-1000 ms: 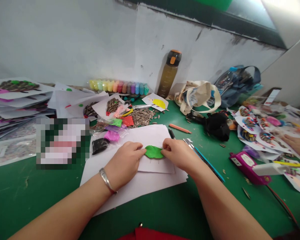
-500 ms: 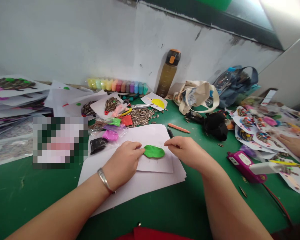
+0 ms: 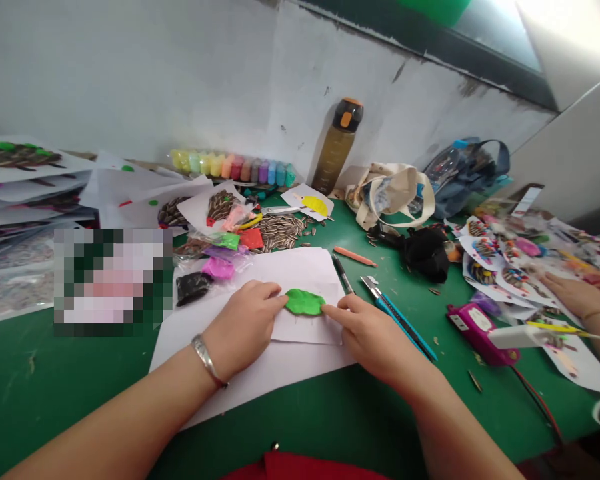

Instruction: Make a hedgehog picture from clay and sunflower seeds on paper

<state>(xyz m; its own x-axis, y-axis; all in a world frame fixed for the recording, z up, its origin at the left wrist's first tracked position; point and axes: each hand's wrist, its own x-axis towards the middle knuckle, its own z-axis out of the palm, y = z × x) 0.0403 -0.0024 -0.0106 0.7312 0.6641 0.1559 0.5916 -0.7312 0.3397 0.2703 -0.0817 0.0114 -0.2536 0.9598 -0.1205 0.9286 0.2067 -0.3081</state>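
Note:
A flat green oval of modelling clay lies on a small white sheet, with short pencil lines showing just below it. At its left edge is my left hand, the fingers curled in and a tip pressed on the clay. Opposite, my right hand touches the right edge with one digit, its other fingers bent under. The undersides of both hands are hidden. Larger white paper lies beneath. Beside my right hand are a black pen and a blue-handled cutter.
Sunflower seeds, bagged clay such as a black packet, and an orange stick lie beyond the paper. A tall bottle stands by the wall. At right are a magenta device and another person's hand.
My right hand has come down and left onto the clay's right edge, uncovering the blue-handled cutter. My left hand stays at the left edge. The view has shifted slightly.

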